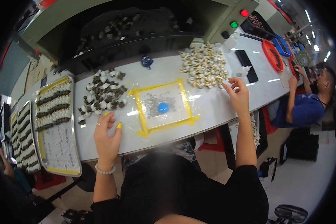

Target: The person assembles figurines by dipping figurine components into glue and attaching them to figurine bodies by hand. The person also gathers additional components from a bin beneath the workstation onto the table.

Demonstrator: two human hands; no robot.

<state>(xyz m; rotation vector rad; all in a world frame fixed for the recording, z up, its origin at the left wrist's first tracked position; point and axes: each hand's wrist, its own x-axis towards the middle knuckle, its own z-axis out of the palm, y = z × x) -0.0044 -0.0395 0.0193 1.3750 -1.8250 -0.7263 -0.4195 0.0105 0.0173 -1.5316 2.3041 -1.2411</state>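
Note:
My left hand (pixel 107 136), with yellow covers on its thumb and a fingertip, hovers at the table's front edge. Its fingers are apart and hold nothing. Just beyond it lies a loose pile of small dark-and-white pieces (pixel 104 89). My right hand (pixel 238 95) is at the near right edge of a heap of small white-and-yellow pieces (pixel 204 65). Its thumb and forefinger come together in a pinch; whatever is between them is too small to name. Between my hands, a blue round cap (pixel 163 108) sits inside a yellow-taped square (pixel 141 115) on clear film.
At the left, metal trays (pixel 77 149) hold rows of dark-and-white pieces. A dark-fronted machine (pixel 138 43) stands along the back. A black phone (pixel 246 65) and a small clear bottle (pixel 241 71) lie right of the heap. Farther right, a co-worker (pixel 306 106) sits near a red basin (pixel 265 44).

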